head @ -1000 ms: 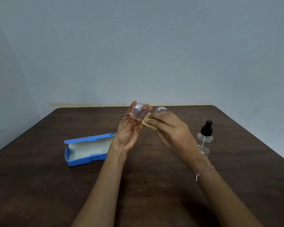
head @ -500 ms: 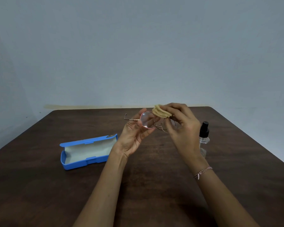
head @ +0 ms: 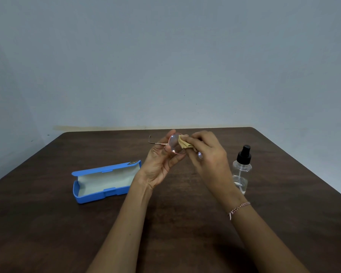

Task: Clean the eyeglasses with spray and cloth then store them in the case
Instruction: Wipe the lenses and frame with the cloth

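Above the middle of the table my left hand (head: pixel 161 160) pinches the thin-framed eyeglasses (head: pixel 173 143) at the rim of one round lens, with a temple arm sticking out to the left. My right hand (head: pixel 209 154) holds a small tan cloth (head: pixel 183 143) and presses it against that lens. The second lens is mostly hidden behind my right hand. A blue eyeglass case (head: pixel 104 182) lies open on the left with its pale lining showing. To the right stands a clear spray bottle (head: pixel 241 170) with a black nozzle, upright.
Everything sits on a dark brown wooden table (head: pixel 185 223) pushed against a plain grey-blue wall. The table's far edge runs just behind my hands. A string bracelet is on my right wrist.
The cloth moved from above the frame down onto the lens held by my left hand. The glasses turned slightly and both hands shifted a little. Case and bottle stayed put.
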`<state>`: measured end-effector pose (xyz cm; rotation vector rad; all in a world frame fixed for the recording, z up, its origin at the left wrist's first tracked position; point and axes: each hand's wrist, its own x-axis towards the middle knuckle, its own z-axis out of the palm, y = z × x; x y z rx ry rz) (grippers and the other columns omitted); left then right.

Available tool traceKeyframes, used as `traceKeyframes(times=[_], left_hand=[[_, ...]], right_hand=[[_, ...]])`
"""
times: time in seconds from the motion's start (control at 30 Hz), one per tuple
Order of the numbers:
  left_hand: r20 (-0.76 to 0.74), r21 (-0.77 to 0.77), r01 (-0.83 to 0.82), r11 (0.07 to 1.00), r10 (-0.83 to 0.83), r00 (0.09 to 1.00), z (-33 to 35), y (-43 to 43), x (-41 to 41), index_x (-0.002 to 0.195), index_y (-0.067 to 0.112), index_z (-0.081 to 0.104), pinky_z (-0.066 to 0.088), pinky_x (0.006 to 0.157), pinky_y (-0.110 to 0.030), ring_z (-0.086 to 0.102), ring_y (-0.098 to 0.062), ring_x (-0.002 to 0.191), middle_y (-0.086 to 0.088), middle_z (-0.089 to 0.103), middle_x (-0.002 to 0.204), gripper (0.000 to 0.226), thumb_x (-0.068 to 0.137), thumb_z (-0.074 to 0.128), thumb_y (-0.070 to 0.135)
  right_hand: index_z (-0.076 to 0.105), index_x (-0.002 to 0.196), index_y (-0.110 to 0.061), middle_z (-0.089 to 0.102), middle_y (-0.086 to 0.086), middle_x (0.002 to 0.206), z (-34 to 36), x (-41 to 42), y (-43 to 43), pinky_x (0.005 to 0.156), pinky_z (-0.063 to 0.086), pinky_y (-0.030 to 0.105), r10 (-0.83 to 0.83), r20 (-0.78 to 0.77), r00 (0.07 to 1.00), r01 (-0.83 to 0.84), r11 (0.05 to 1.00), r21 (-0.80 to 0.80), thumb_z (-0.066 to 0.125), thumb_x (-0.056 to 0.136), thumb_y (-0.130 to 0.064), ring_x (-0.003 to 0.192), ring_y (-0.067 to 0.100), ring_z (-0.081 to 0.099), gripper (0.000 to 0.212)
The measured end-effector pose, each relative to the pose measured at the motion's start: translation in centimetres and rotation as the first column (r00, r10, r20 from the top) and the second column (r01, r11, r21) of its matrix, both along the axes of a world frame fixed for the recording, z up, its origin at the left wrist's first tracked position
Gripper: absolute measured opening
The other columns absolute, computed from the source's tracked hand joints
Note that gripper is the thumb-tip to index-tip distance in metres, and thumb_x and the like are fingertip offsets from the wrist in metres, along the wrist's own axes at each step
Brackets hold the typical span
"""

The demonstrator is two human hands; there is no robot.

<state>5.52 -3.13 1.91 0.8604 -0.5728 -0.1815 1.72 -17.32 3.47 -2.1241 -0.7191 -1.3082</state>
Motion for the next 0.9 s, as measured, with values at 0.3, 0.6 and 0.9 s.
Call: traceKeyframes(times=[0.3,0.6,0.9], left_hand=[[0.017,-0.045,-0.022,0.999,0.023,1.0,0.2,0.5,0.0,0.096,0.029,0.075,0.058,0.066,-0.023,0.07,-0.015,0.09,-0.003,0.074,0.099,0.052,0.047,0.091,0.035],[0.024,-0.11,-0.006,0.994,0.008,1.0,0.6,1.3,0.0,0.094,0.027,0.075,0.058,0.07,-0.023,0.068,-0.02,0.099,-0.008,0.073,0.103,0.053,0.044,0.091,0.035],[-0.004,-0.097,-0.044,0.994,0.044,0.999,0.8,0.5,-0.3,0.09,0.029,0.077,0.058,0.067,-0.022,0.07,-0.015,0.092,-0.002,0.074,0.099,0.055,0.038,0.093,0.038]], right_hand=[[0.066,0.109,-0.002,0.058,0.014,0.102,0.1,-0.2,0.8,0.082,0.046,0.029,0.17,-0.009,0.985,-0.17,0.975,-0.143,0.058,0.08,-0.003,0.091,0.025,0.054,0.03],[0.068,0.102,-0.001,0.059,0.01,0.096,0.7,0.1,-0.9,0.082,0.04,0.018,0.019,0.03,0.999,-0.013,0.983,-0.185,0.062,0.078,-0.003,0.091,0.018,0.048,0.025],[0.066,0.109,0.001,0.058,0.012,0.099,0.7,0.0,-0.3,0.088,0.038,0.018,-0.051,0.027,0.998,0.054,0.99,-0.132,0.059,0.078,0.002,0.096,0.017,0.046,0.031]])
